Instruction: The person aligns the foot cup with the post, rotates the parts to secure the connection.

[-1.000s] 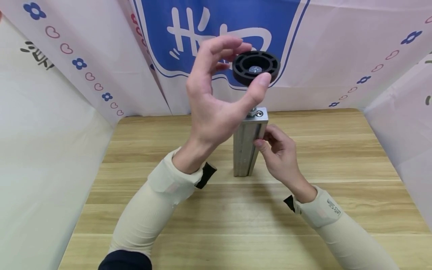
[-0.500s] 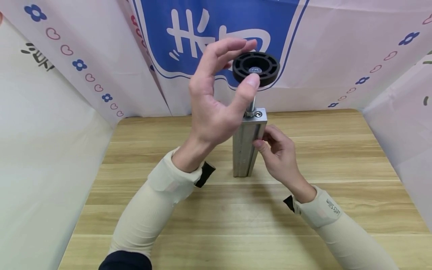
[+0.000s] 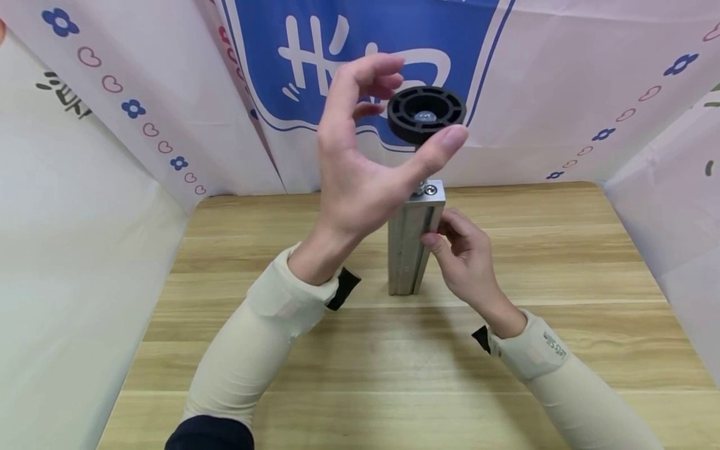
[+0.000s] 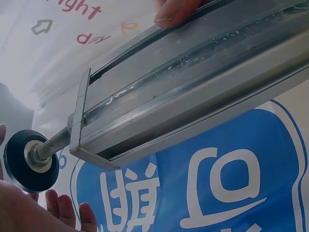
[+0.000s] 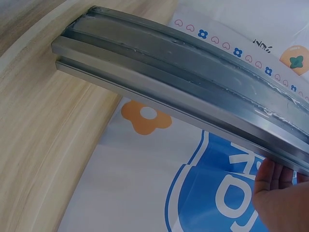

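Fingers [image 3: 340, 94] of the left hand [image 3: 360, 181] stand wide apart in a loose curve around the black disc [image 3: 413, 130], thumb by its near rim; whether any of them touches it I can't tell. That disc sits on a threaded rod [image 4: 54, 143] rising from the top of a metal profile [image 3: 406, 253], which stands upright on the wooden table [image 3: 360, 381]. Lower down, the right hand [image 3: 471, 256] pinches the profile's right side between thumb and fingers. Behind is a white sheet [image 3: 562, 94] with a blue sign [image 3: 394, 25].
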`<action>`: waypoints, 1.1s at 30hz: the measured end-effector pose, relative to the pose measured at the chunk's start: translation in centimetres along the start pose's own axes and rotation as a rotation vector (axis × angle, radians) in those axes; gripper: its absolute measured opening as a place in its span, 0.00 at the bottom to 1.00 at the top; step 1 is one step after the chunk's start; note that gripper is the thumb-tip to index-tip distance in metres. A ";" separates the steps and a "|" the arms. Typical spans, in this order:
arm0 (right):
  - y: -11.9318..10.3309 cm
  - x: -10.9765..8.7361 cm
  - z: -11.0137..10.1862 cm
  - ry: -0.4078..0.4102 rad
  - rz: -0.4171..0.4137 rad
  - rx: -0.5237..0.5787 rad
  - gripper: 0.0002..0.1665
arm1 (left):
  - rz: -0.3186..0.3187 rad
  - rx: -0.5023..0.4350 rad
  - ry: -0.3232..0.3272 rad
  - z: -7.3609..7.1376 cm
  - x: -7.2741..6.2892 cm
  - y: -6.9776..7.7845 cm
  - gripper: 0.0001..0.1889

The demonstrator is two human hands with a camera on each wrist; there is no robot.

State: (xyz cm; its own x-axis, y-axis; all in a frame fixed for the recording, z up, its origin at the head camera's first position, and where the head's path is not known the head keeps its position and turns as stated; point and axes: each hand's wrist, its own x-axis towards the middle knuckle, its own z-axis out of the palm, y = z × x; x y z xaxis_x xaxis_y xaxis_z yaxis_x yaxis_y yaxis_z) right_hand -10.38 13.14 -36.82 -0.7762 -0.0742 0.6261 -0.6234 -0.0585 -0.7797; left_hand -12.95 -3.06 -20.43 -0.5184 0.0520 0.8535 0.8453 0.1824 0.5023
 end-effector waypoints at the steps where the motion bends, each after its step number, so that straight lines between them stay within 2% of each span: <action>1: 0.0 0.0 0.0 0.000 0.002 -0.002 0.31 | -0.007 0.000 -0.001 0.0 0.0 0.0 0.36; 8: -0.1 0.0 -0.1 -0.004 0.017 -0.019 0.33 | -0.040 -0.019 0.006 -0.1 0.0 0.0 0.33; 15: -0.1 0.0 0.0 0.000 0.009 -0.016 0.34 | 0.000 -0.051 0.002 -0.2 -0.1 -0.2 0.30; 25: -0.2 0.0 0.1 0.011 0.018 -0.020 0.37 | 0.005 -0.162 -0.067 -0.5 -0.2 -0.5 0.27; 33: -0.2 0.0 0.2 0.014 0.016 -0.014 0.37 | -0.009 -0.148 -0.086 -0.6 -0.5 -0.6 0.27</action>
State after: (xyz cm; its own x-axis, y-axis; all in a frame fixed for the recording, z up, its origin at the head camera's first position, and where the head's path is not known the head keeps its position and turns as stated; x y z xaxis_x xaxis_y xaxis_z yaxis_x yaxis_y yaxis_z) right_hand -10.28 12.98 -36.64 -0.7870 -0.0609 0.6139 -0.6124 -0.0436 -0.7894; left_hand -13.10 -3.76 -21.05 -0.5299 0.1363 0.8370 0.8471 0.0370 0.5302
